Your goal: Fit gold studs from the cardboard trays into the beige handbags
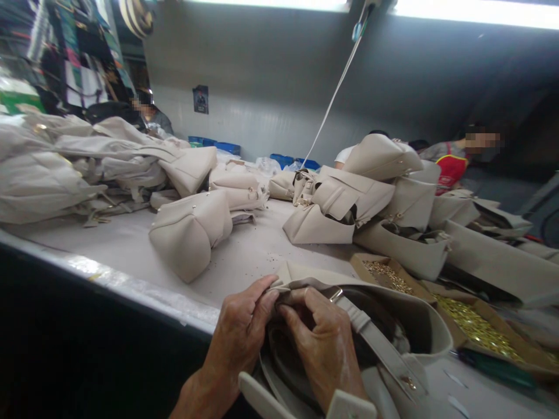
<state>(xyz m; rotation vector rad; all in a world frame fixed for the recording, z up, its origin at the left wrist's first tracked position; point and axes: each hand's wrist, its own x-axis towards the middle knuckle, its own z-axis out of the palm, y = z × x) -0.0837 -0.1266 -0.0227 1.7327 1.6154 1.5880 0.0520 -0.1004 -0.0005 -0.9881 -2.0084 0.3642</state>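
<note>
A cream handbag [432,326] lies open at the front edge of the table, its dark lining showing. My left hand [242,323] pinches the bag's rim at its left end, thumb and fingers pressed together. Just right of it, my right hand [321,331] reaches over the opening with its fingertips closed at the same edge. Whether a small part sits between those fingertips is hidden. A cream strap [375,334] with a metal buckle [336,295] runs beside my right wrist.
Cardboard boxes of small gold hardware [476,326] and copper-coloured pieces [388,276] stand at the right. Cream bags [187,233] are piled left [43,174] and right [371,192]. A white cord [334,96] hangs over the table. Co-workers [454,157] are at the far side.
</note>
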